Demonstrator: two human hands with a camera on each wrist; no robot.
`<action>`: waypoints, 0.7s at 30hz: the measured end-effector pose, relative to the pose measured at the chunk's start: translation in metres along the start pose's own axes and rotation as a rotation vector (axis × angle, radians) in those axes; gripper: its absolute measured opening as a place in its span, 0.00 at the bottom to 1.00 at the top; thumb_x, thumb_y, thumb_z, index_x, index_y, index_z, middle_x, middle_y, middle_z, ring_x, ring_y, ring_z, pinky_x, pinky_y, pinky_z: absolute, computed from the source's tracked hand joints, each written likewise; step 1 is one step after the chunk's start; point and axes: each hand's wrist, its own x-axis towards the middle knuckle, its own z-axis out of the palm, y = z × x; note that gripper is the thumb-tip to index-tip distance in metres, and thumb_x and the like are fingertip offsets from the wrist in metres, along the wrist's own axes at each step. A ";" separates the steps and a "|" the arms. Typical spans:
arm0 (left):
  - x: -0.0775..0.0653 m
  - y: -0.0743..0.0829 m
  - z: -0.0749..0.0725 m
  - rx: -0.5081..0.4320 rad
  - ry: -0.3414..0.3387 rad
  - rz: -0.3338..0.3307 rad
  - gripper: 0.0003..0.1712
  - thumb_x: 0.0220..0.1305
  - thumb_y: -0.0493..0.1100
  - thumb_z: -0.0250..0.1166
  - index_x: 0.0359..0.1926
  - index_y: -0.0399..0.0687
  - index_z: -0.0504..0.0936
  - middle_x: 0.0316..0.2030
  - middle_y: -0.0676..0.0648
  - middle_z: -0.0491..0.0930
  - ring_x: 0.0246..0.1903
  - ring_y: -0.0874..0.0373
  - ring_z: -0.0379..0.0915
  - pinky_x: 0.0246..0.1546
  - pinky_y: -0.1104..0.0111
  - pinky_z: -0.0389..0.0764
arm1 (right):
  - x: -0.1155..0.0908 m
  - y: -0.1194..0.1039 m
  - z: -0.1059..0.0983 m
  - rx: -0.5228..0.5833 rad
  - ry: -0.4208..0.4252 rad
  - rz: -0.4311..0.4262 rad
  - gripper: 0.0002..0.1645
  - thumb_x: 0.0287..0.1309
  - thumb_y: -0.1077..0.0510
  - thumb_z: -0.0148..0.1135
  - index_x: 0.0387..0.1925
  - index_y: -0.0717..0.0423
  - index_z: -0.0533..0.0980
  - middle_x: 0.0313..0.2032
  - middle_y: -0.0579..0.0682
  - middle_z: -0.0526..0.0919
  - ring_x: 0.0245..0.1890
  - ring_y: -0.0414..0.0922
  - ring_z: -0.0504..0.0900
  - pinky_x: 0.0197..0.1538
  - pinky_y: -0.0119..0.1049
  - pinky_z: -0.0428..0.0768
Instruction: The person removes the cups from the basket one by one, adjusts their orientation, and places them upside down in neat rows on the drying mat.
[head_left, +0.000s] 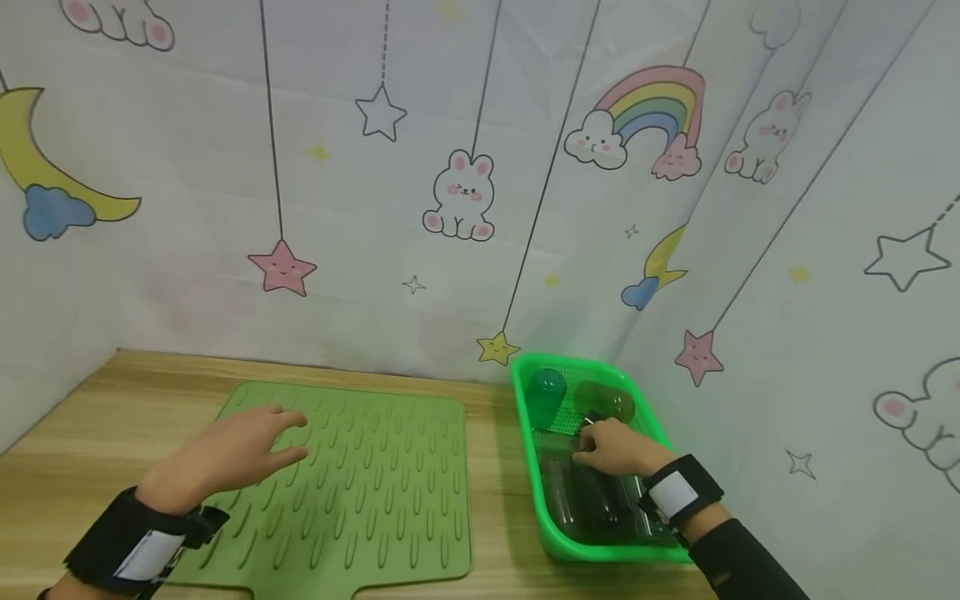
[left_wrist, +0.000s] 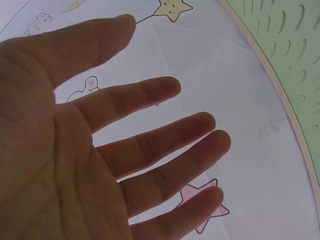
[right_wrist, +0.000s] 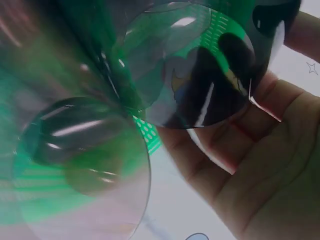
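My right hand (head_left: 618, 447) reaches into a bright green plastic basket (head_left: 528, 467) and grips a dark see-through cup (head_left: 597, 498) by its rim. Seen from the right wrist, the fingers (right_wrist: 272, 107) lie at the mouth of that cup, with a clear cup (right_wrist: 85, 200) beside it. Over a green ridged mat (head_left: 420, 533), my left hand (head_left: 232, 450) hovers with its fingers spread. The left wrist view has its bare palm (left_wrist: 30, 140), holding nothing.
Other see-through cups share the basket: a teal cup (head_left: 546, 398) at the back left, a brownish cup (head_left: 611, 402) at the back right, a clear cup (head_left: 558, 500) in front. Mat and basket rest on a wooden table (head_left: 495, 467). Behind hangs a printed cloth (head_left: 375, 325).
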 end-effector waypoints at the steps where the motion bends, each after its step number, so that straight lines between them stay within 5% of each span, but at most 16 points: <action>1: -0.001 0.000 0.000 -0.003 -0.006 -0.005 0.26 0.61 0.54 0.64 0.51 0.39 0.77 0.47 0.36 0.76 0.45 0.39 0.74 0.41 0.48 0.75 | -0.001 0.000 0.000 0.006 -0.002 -0.006 0.09 0.61 0.56 0.61 0.26 0.52 0.74 0.19 0.41 0.69 0.18 0.36 0.66 0.24 0.32 0.66; 12: -0.012 -0.009 0.005 -0.017 -0.017 -0.031 0.26 0.61 0.54 0.63 0.51 0.38 0.78 0.47 0.36 0.76 0.48 0.38 0.73 0.44 0.46 0.75 | -0.005 -0.008 -0.003 0.060 -0.110 0.001 0.05 0.57 0.60 0.59 0.33 0.57 0.80 0.27 0.43 0.76 0.24 0.40 0.71 0.31 0.38 0.75; 17: -0.015 -0.012 0.005 -0.015 -0.006 -0.017 0.26 0.62 0.54 0.63 0.51 0.38 0.78 0.47 0.36 0.77 0.47 0.39 0.73 0.43 0.47 0.75 | -0.004 -0.009 -0.004 0.103 -0.141 -0.013 0.14 0.55 0.61 0.54 0.16 0.51 0.66 0.16 0.41 0.60 0.16 0.38 0.56 0.22 0.33 0.60; 21: -0.016 -0.013 0.006 -0.005 -0.002 -0.015 0.26 0.62 0.54 0.63 0.51 0.39 0.78 0.47 0.36 0.76 0.46 0.40 0.74 0.42 0.47 0.76 | -0.005 -0.008 -0.006 0.122 -0.121 -0.027 0.20 0.52 0.63 0.53 0.14 0.48 0.55 0.14 0.40 0.51 0.15 0.37 0.47 0.22 0.31 0.53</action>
